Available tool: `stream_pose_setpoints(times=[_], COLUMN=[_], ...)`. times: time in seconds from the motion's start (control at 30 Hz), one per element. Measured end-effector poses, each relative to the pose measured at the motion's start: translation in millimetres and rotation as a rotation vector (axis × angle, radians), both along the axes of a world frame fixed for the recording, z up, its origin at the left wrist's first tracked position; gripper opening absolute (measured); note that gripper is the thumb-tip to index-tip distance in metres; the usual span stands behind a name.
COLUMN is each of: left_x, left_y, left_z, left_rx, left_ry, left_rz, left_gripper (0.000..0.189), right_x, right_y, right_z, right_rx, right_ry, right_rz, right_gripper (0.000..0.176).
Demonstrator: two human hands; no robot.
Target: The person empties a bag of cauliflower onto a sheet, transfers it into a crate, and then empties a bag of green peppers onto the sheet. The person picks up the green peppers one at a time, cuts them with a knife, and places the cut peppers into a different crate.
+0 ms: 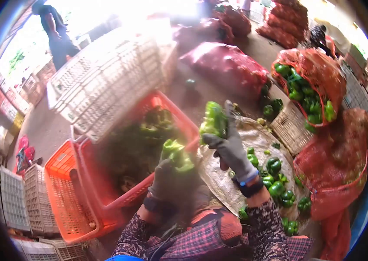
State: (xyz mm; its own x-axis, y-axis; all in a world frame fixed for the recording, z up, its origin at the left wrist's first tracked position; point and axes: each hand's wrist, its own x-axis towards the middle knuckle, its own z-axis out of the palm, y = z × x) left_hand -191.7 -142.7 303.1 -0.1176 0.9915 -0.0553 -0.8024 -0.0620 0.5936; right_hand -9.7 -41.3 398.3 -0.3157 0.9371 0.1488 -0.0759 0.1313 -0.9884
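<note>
Grey gloves cover both of my hands. My left hand (163, 175) is closed around a light green bell pepper (177, 155), near the front edge of a red plastic crate (179, 114). Bell peppers (157, 119) lie inside that crate, partly blurred by a smudge on the view. My right hand (232, 150) grips another green bell pepper (213, 119), with one finger stretched up beside it. Below and right of it, several darker green bell peppers (276, 189) lie on a pale sack (249, 135) spread on the ground.
White crates (110, 78) rise behind the red one, and an orange crate (64, 195) stands at its left. To the right are a net bag of peppers (310, 87), a red mesh sack (334, 161) and a beige basket (291, 128). A person (53, 32) stands far left.
</note>
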Motion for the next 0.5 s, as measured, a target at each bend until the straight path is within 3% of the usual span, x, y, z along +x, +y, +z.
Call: stream_pose_setpoints(times=[0.07,0.1,0.17,0.2,0.27,0.33,0.37,0.47,0.5], left_x=[-20.1,-28.0,-36.9,-40.7,-38.4,-27.6,-23.4,-16.0,-12.4], left_y=[-15.0,-17.1,-23.4,-26.3,-30.6,-23.0,-17.5,-19.1,-15.3], left_z=[9.6,11.9,21.8,30.2,49.0,46.3,29.5,6.0,7.0], left_rx=[0.082,-0.002,-0.006,-0.008,0.063,0.149,0.052,0.231,0.259], left_ry=[1.089,0.881,0.894,0.9,0.106,-0.596,-0.532,0.654,0.018], left_rz=[0.222,0.223,0.231,0.235,0.043,-0.294,-0.158,0.185,-0.045], left_gripper=[0.058,0.058,0.056,0.055,0.056,0.053,0.05,0.043,0.043], right_x=[-30.6,-46.2,-54.7,-57.7,-64.6,-66.1,-66.3,-64.5,-63.3], right_y=[2.6,4.0,-19.9,-30.2,-43.7,-64.0,-69.6,-77.9,-82.5], right_z=[8.2,12.6,20.3,6.4,-30.5,-25.5,-23.1,-28.9,-25.8], right_rx=[0.229,0.351,0.178,0.362,0.694,0.652,0.62,0.613,0.6], right_ry=[-0.272,-0.394,-0.349,-0.398,-0.467,-0.509,-0.54,-0.439,-0.421], right_rz=[0.041,0.049,0.266,0.293,0.29,0.235,0.191,0.164,0.131], right_gripper=[0.099,0.097,0.069,0.065,0.06,0.056,0.053,0.043,0.037])
